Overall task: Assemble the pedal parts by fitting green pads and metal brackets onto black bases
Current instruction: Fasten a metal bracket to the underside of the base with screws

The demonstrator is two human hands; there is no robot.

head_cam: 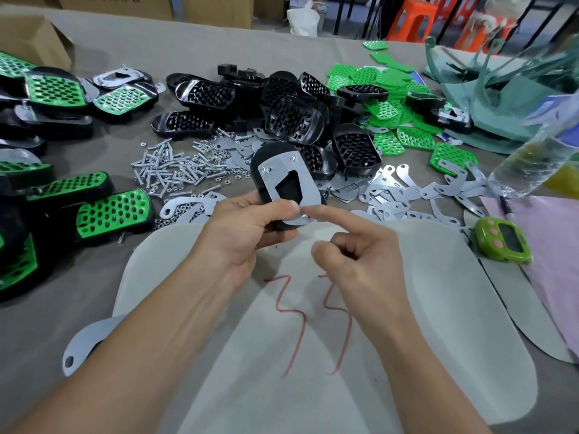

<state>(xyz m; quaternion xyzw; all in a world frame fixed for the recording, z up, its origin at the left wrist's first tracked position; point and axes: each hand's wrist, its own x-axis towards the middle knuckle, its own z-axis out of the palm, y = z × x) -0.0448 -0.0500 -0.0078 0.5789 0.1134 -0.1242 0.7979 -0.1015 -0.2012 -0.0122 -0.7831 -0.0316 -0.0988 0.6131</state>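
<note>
One black base (268, 158) is held at frame centre, clear of the table, underside toward the camera. A metal bracket (282, 180) with an angular cut-out lies flat against it. Fastener ends show at its two upper corners, and a third fastener (304, 216) at its lower tip.

Left hand (247, 227) comes in from 7 o'clock and grips the base. Its thumb lies across the bracket's lower edge and its fingers are curled round the back. Right hand (354, 249) is at 5 o'clock of the base. Its index finger is out straight with the tip on the lower fastener. The other fingers are curled toward the palm, with nothing visible in them.

Outward from the base:
- 12 o'clock: heap of bare black bases (291, 117), ribbed side up.
- 1 to 2 o'clock: loose green pads (388, 79), some mixed into the heap's edge.
- 3 o'clock: spread of loose metal brackets (398, 189).
- 10 o'clock: scatter of screws and nuts (175, 170).
- 8 to 10 o'clock: finished pedals (109, 214) with green pads fitted.
- 6 o'clock, under both forearms: white sheet (438, 308) marked in red.
- 4 o'clock: green timer (501, 242).
- 3 o'clock, far right: clear plastic bottle (529, 158), blurred.
- 10 o'clock, far corner: cardboard box (28, 36).
</note>
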